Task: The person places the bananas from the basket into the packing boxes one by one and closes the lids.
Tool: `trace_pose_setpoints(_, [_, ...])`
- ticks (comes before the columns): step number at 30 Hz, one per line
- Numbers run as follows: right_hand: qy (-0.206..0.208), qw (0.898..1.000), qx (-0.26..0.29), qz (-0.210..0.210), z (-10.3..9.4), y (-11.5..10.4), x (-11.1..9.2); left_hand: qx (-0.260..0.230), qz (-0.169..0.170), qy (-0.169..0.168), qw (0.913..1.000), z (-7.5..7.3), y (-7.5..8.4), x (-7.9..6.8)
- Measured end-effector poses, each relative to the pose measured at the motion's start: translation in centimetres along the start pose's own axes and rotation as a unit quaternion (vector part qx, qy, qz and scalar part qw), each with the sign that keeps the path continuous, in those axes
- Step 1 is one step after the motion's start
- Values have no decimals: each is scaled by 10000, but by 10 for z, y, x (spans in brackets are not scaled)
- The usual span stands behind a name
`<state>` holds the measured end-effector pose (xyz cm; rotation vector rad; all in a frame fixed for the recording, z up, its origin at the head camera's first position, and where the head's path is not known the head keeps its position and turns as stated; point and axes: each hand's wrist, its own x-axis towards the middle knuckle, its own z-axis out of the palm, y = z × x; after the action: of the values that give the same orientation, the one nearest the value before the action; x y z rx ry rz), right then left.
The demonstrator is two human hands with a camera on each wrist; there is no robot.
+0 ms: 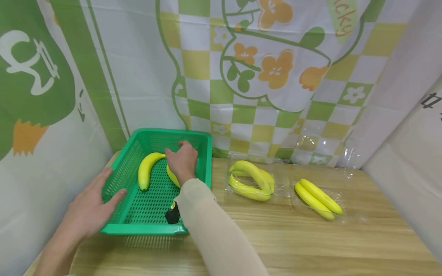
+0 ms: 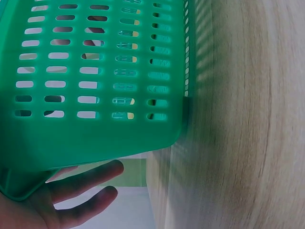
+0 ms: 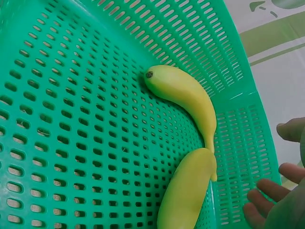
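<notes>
A green perforated basket (image 1: 145,229) stands on the wooden table. My left hand (image 1: 91,205) rests at its left rim, thumb over the inner side and fingers outside; the left wrist view shows those fingers (image 2: 88,183) extended and spread beside the basket's end. Inside lies one yellow banana (image 1: 146,170) near the left wall. A second banana (image 3: 188,191) lies close by, its end near the first one's stem. My right hand (image 1: 183,159) is over the basket, partly covering the second banana in the head view. Its fingers (image 3: 271,191) look loose and apart from both bananas.
Right of the basket, a clear plastic box (image 1: 226,186) holds several bananas (image 1: 250,180). Further right, two bananas (image 1: 317,197) lie in an opened clear box (image 1: 348,153). Printed cloth (image 1: 214,61) hangs behind. A small black object (image 1: 172,214) shows beside the right sleeve.
</notes>
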<state>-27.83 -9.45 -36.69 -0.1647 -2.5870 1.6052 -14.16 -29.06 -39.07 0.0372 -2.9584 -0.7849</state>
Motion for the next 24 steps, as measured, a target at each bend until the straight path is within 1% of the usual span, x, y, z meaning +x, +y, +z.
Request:
trace_pose_setpoints(9, [16,9989,-421,195,1,4,2,94,-59,-28,9999,-5,1,-2])
trace_pose_setpoints(11, [76,9970,-745,205,7,11,10,76,-54,-26,10000,-5,1,-2])
trace_pose_setpoints(12, [76,9961,-853,235,7,12,11,67,-52,-26,10000,-4,1,-3])
trace_pose_setpoints(16, [-43,9884,-1465,397,9,15,15,61,-36,-17,10000,-3,1,-3])
trace_pose_setpoints(18, [-224,9846,-1645,541,3,11,9,56,-37,-26,10000,-3,1,-2])
trace_pose_setpoints(21, [-408,9769,-1982,688,4,12,8,32,-45,-58,10000,-2,2,-2])
trace_pose_setpoints(24, [-551,9714,-2159,823,5,16,9,5,-51,-80,10000,-1,2,-2])
